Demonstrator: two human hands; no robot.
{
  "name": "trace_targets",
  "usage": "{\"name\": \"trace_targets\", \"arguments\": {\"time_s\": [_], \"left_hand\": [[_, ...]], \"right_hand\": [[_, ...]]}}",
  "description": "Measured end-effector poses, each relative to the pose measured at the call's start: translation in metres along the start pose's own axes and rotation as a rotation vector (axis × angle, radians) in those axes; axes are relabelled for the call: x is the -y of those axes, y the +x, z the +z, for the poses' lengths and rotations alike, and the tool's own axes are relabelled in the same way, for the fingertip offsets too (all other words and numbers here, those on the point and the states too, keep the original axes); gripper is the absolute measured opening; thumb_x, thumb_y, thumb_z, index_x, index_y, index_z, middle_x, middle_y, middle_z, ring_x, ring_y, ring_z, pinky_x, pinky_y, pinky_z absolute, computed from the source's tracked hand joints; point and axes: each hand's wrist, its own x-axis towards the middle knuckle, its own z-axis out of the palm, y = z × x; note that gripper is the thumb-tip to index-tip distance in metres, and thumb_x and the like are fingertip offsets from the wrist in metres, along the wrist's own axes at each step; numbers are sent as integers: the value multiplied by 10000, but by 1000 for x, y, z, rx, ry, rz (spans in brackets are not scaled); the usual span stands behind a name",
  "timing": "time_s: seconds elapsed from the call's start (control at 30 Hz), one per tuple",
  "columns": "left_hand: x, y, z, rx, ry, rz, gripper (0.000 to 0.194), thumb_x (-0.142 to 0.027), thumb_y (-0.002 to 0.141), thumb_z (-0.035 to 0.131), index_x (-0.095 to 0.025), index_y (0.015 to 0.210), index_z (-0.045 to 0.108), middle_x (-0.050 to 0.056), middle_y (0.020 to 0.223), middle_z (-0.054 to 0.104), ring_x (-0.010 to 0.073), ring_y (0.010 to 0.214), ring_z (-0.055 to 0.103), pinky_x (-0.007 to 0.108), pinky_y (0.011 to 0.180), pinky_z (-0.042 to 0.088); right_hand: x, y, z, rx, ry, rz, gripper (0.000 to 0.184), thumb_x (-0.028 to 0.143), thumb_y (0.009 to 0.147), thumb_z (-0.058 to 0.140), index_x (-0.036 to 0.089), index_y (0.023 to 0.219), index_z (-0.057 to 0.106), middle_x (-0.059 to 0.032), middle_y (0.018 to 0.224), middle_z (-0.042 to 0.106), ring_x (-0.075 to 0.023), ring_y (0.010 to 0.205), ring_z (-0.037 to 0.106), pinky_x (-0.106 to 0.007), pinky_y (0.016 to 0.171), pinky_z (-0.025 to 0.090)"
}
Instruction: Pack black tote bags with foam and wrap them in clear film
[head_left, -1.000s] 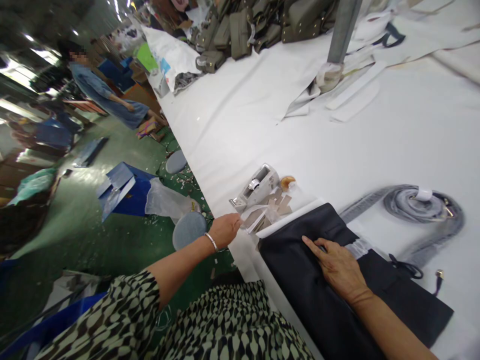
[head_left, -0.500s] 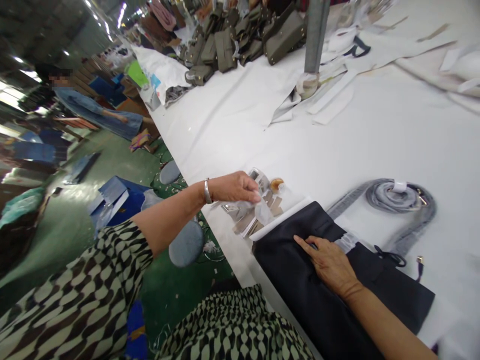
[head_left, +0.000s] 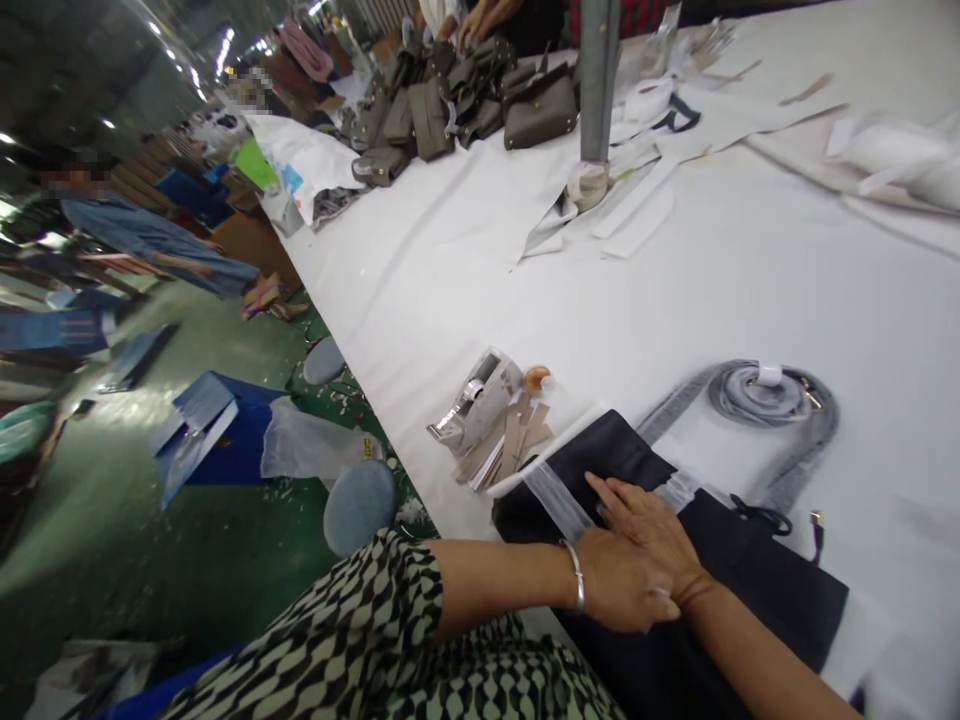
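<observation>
A black flat bag-like piece (head_left: 780, 570) lies on the near part of the table. My right hand (head_left: 645, 520) rests flat on it, index finger stretched out. Crossing over my right wrist, my left hand (head_left: 626, 585) is closed, its fingertips partly hidden. A translucent tape-like strip (head_left: 559, 500) runs across the black piece from its left edge and goes under my left hand. Another clear strip (head_left: 679, 490) shows beyond my right hand. A tape dispenser (head_left: 476, 400) stands left of the black piece, beside beige strips (head_left: 514, 440).
A coiled grey strap (head_left: 739, 395) and a black cord with a gold end (head_left: 816, 525) lie to the right. Olive-green bags (head_left: 431, 115) are piled at the back, near another person's hands (head_left: 480, 20). A metal post (head_left: 598, 90) rises from the table. Stools (head_left: 361, 505) stand left.
My left hand has moved right, from beside the tape dispenser to over my right wrist. The translucent strip it held now lies across the black piece. My right hand stays put.
</observation>
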Motion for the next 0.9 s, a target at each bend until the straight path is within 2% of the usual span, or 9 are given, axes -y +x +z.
{"name": "trace_targets", "arguments": {"time_s": [0.13, 0.2, 0.3, 0.4, 0.47, 0.6, 0.73, 0.83, 0.9], "left_hand": [[10, -11, 5, -279, -138, -7, 193, -307, 890, 508, -162, 814, 612, 17, 831, 678, 147, 802, 612, 261, 730, 464], [14, -12, 11, -349, -147, 30, 169, -260, 894, 498, -160, 796, 594, 15, 834, 674, 132, 813, 604, 242, 781, 453], [14, -8, 27, -316, -156, 153, 158, -254, 892, 506, -162, 784, 575, 11, 825, 667, 114, 808, 601, 210, 796, 445], [9, -5, 41, -236, -101, 268, 153, -261, 894, 491, -165, 801, 567, 10, 840, 666, 104, 803, 601, 198, 770, 452], [5, -4, 45, -197, 27, 249, 202, -289, 890, 469, -169, 760, 567, 24, 809, 661, 129, 776, 603, 244, 702, 463], [0, -5, 46, -134, 174, 152, 234, -329, 846, 486, -172, 696, 573, 37, 741, 655, 169, 687, 614, 299, 530, 427], [-6, -1, 52, -163, 244, 90, 200, -309, 780, 535, -126, 811, 612, 92, 793, 669, 216, 701, 628, 326, 534, 453], [-10, 3, 56, -224, 391, 109, 294, -276, 758, 554, -50, 935, 613, 214, 975, 649, 292, 900, 615, 355, 602, 479], [-11, 2, 53, -181, 389, 125, 263, -264, 769, 544, -57, 915, 615, 205, 947, 652, 271, 857, 615, 345, 578, 469]], "right_hand": [[-5, -5, 12, -94, 41, 23, 435, 193, 887, 431, 223, 1321, 438, -85, 1209, 592, -214, 1122, 530, -387, 920, 441], [-6, -6, 10, -100, 101, -3, 387, 172, 877, 443, 200, 1260, 486, -91, 1202, 589, -215, 1129, 521, -377, 947, 425], [-6, -3, -2, -81, 207, -6, 310, 159, 881, 436, 180, 1172, 540, -90, 1133, 608, -207, 1071, 544, -358, 932, 432], [-5, 2, -14, -3, 283, -7, 216, 227, 922, 421, 206, 1024, 610, -54, 935, 644, -192, 882, 580, -345, 816, 458], [-5, 3, -16, 7, 328, -30, 248, 247, 942, 393, 218, 1012, 629, -40, 863, 646, -181, 812, 573, -335, 773, 453], [-7, 2, -12, -69, 407, 16, 333, 256, 965, 333, 214, 1183, 583, -46, 870, 652, -168, 808, 575, -320, 771, 452], [-8, 2, -18, -42, 517, 60, 373, 377, 957, 365, 224, 1254, 530, -41, 896, 657, -166, 824, 582, -325, 788, 453], [-6, 6, -25, 24, 532, 30, 378, 487, 870, 517, 254, 1159, 588, -22, 889, 655, -180, 837, 576, -332, 775, 447], [-5, 7, -26, 57, 471, 26, 266, 457, 853, 553, 264, 1013, 641, -11, 862, 653, -183, 826, 566, -333, 750, 434]]}}
